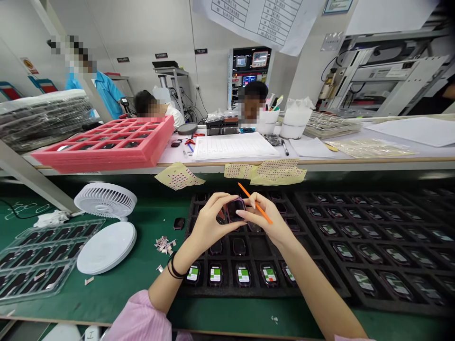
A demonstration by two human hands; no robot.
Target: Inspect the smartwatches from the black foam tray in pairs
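A dark square-faced smartwatch body (pixel 233 207) with a purplish rim is held up over a black foam tray. My left hand (pixel 209 220) grips it between thumb and fingers along its left and lower edges. In my right hand (pixel 268 219) is a slim orange stick (pixel 263 212), pointing up and left; whether it is a pen or a pry tool I cannot tell. The right thumb rests against the watch's right side. Below, the black foam tray (pixel 231 292) carries several similar watch bodies, and its front row shows lit green-and-white screens.
A second black tray (pixel 359 293) of watches lies right. On the left are a white fan (pixel 106 248), a clear plastic tray (pixel 53 291) of dark parts and small scraps (pixel 165 245). Above, a shelf bears a pink foam tray (pixel 149 154) and papers (pixel 234 147). People sit beyond.
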